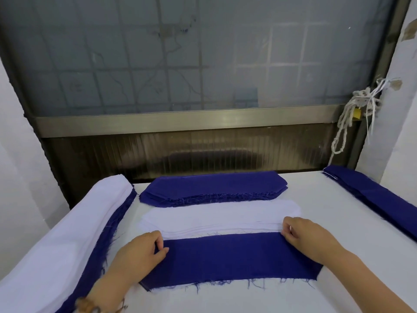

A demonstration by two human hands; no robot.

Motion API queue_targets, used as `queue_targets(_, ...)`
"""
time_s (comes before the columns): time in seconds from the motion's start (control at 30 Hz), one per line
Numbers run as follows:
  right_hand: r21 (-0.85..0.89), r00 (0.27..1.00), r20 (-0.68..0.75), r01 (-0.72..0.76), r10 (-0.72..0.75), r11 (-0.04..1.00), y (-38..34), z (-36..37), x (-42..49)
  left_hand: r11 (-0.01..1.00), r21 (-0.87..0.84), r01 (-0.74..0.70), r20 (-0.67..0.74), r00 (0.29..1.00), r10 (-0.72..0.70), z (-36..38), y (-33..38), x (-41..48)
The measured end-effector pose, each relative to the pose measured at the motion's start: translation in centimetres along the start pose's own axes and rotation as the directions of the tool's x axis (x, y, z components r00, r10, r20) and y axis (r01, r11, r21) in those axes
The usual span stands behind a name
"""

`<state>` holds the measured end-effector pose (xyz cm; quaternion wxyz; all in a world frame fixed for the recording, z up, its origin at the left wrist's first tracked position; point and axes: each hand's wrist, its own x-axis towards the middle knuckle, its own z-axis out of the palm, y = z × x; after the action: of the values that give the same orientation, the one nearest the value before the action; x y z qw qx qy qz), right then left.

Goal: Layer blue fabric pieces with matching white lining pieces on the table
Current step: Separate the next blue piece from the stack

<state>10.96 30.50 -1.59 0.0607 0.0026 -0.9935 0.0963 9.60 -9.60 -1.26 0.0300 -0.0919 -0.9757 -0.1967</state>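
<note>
Hands sit at the two far corners of one blue piece (232,258). The left hand (144,247) has its fingers curled in and pinches the far-left corner. The right hand (302,236) is curled the same way on the far-right corner; its fingertips (287,231) lie right where blue cloth meets white, so I judge it holds the blue rather than the white, though that is close to call.

Between the hands the blue piece lies flat on the table (352,288), with its long axis running left to right across the person. Each hand therefore has one end, and neither is the nearer. A thin white edge (155,290) shows under its near-left corner, which suggests a lining already lies beneath.

Just beyond the fingers, touching the piece's far edge and parallel to it, lies the white lining stack (221,216). Beyond that lies a blue stack (214,185), also lengthwise left to right.

Any squaring-up probably needs both corners to move together, toward or away from the person, to keep that far edge parallel with the lining. Pulling one end alone would skew the layers.
</note>
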Motion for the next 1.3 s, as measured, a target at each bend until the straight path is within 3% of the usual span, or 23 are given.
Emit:
queue_targets(0.13,0.054,0.986,-0.163,-0.018,0.027,0.998,-2.1,-0.8,3.5,1.0,0.006,0.017,-0.17,0.985,-0.016,-1.0,1.6,3.4)
queue_targets(0.27,0.13,0.951,-0.299,0.12,-0.076,0.984,-5.5,-0.5,7.7,0.996,-0.015,-0.084,-0.357,0.931,0.073,-0.4,4.0,8.4)
queue_targets(0.37,0.107,0.926,-0.331,0.226,-0.18,0.968,-7.8,0.0,10.9,0.991,0.052,-0.127,-0.349,0.927,0.137,1.0,5.5,12.1)
queue_targets(0.47,0.079,0.934,-0.253,0.281,-0.254,0.956,-9.7,1.2,13.9,0.979,0.138,-0.151,-0.252,0.95,0.182,2.9,6.7,15.0)
queue_targets(0.53,0.065,0.952,-0.216,0.237,-0.219,0.969,-10.5,2.2,15.5,0.982,0.143,-0.127,-0.261,0.952,0.161,3.8,7.1,16.3)
queue_targets(0.7,0.013,0.955,-0.279,0.114,-0.105,0.993,-11.8,3.5,18.7,0.988,0.137,-0.064,-0.377,0.92,0.112,4.0,8.0,19.1)
queue_targets(0.93,-0.034,0.955,-0.283,0.085,-0.091,0.996,-12.0,4.3,21.1,0.996,0.089,-0.016,-0.425,0.904,0.052,5.9,8.3,21.2)
queue_targets(1.13,0.056,0.947,-0.313,0.087,-0.065,0.995,-11.5,4.3,20.7,0.984,0.176,0.016,-0.42,0.905,0.061,6.8,7.9,21.6)
queue_targets(1.3,0.105,0.95,-0.309,0.075,-0.039,0.992,-11.5,4.1,20.4,0.991,0.132,0.005,-0.432,0.9,0.053,6.5,8.0,21.3)
